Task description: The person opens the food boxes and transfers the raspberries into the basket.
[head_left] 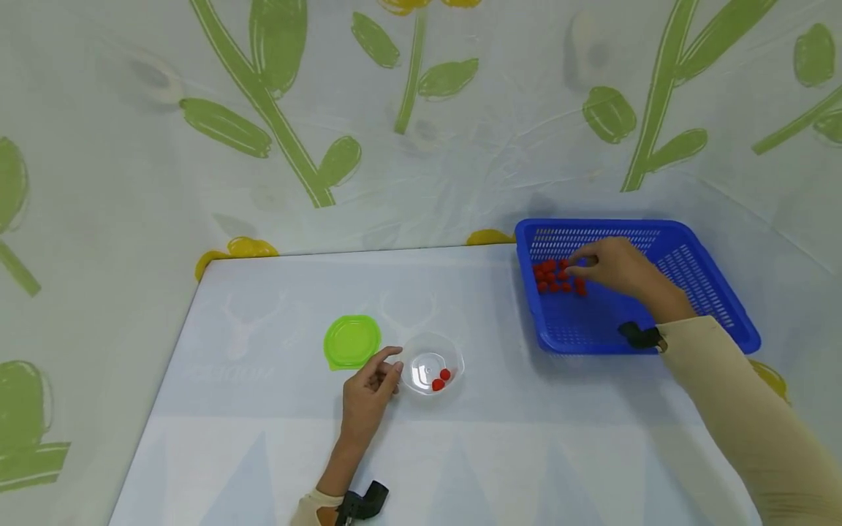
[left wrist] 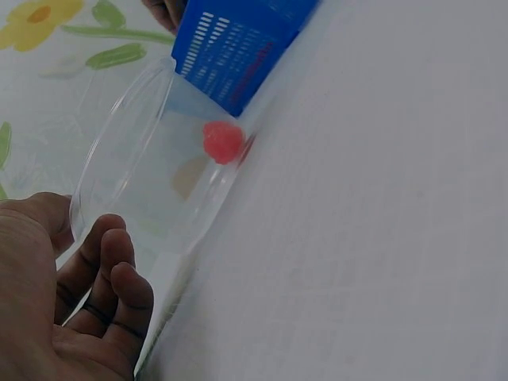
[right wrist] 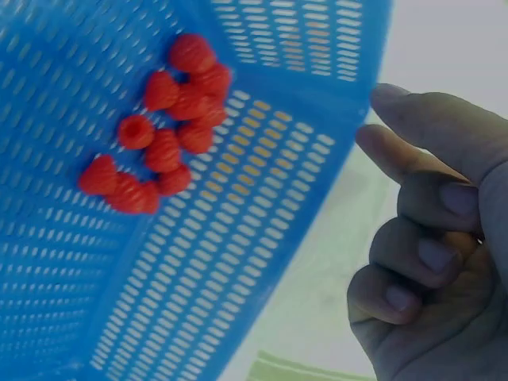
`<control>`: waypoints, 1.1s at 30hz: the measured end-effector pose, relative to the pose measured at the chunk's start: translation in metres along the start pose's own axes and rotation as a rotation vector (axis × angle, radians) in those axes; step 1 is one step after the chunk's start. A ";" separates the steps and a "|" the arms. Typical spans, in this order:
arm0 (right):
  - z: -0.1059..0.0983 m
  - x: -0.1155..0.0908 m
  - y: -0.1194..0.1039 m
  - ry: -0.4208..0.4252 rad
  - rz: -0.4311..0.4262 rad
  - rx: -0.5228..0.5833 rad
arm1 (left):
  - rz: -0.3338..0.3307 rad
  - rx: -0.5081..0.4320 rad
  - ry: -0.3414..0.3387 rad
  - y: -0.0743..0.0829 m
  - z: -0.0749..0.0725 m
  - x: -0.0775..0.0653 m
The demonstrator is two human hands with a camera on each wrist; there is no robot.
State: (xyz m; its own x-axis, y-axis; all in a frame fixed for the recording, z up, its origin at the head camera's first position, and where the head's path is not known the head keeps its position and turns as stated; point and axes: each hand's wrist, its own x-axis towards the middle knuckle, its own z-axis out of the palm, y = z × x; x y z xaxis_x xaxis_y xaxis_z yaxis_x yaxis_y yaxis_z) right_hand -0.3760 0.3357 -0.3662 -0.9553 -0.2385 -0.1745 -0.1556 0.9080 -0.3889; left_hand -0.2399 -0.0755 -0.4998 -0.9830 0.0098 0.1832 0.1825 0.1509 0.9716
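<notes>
My left hand (head_left: 370,398) is at the left side of a clear plastic bowl (head_left: 427,351), holding its rim between thumb and finger. Two red raspberries (head_left: 438,383) lie inside the bowl; the left wrist view shows one raspberry (left wrist: 224,142) plainly through the wall. Over the blue basket (head_left: 592,343), my right hand (head_left: 621,269) reaches down beside a cluster of raspberries (head_left: 547,276). In the right wrist view, its thumb and forefinger are slightly apart with nothing visible between them, and the other fingers bend inward. More raspberries (right wrist: 163,149) lie against the basket wall.
A green lid (head_left: 352,341) lies flat on the white table (head_left: 263,394), behind and left of the bowl. The basket's raised, slotted walls stand at the back right. A white sheet with green plant prints (head_left: 500,146) hangs behind the table.
</notes>
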 end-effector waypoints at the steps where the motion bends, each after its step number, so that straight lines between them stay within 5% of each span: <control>1: -0.001 -0.001 -0.003 0.004 0.002 0.006 | -0.002 0.001 -0.002 0.000 0.000 0.000; 33: 0.030 -0.025 -0.044 0.050 -0.062 0.103 | 0.002 -0.039 -0.006 0.004 -0.002 0.002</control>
State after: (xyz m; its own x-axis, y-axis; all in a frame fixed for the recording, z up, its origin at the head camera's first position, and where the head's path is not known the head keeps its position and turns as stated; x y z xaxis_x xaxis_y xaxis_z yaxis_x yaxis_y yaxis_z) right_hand -0.3375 0.2912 -0.3720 -0.9564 -0.2734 -0.1023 -0.1909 0.8510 -0.4893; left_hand -0.2409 -0.0765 -0.4952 -0.9828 0.0158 0.1841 0.1847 0.1120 0.9764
